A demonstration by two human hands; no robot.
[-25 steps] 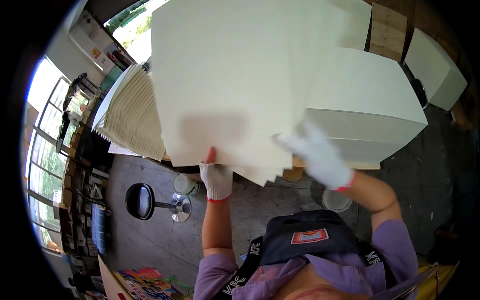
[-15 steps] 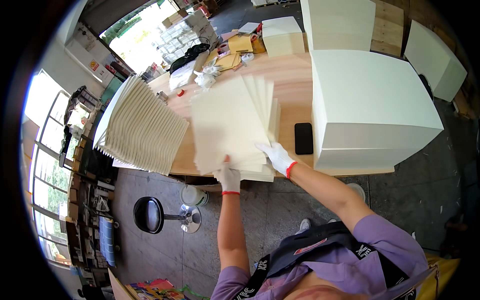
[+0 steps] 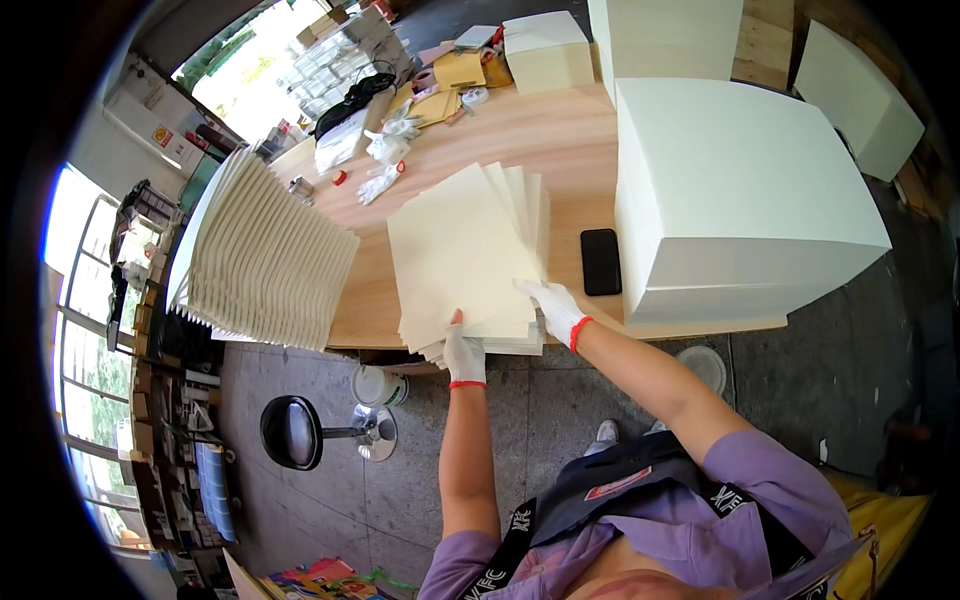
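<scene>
At the near table edge: both gloved hands sit on a fanned stack of cream sheets (image 3: 470, 255), which lies flat on the wooden table (image 3: 560, 140) and overhangs its near edge a little.
left hand (image 3: 463, 352): white glove, red cuff; fingers closed on the near edge of the stack, thumb on top, pinching the sheets.
right hand (image 3: 552, 308): same kind of glove; fingers spread flat on the stack's near right corner, pressing down, gripping nothing that shows.
stack state: top sheets slid sideways into a fan, right edges stepped; lower sheets under the left hand look uneven.
progress (judgement): sheets are down on the table and fanned; squaring or counting looks under way, not finished, since edges are not aligned.
just right of right hand: black phone (image 3: 600, 261) flat on the table, apart from the stack.
farther right: large white box (image 3: 740, 200), touching the table edge; more white boxes beyond it.
left of left hand: big ribbed pile of sheets (image 3: 265, 260), fanned in steps, well apart from the hands; looks like finished or waiting work, cannot tell which.
beyond the stack: spare gloves (image 3: 385, 180) and small clutter at the far side.
below the left hand: black stool (image 3: 292, 432) on the stone floor.
</scene>
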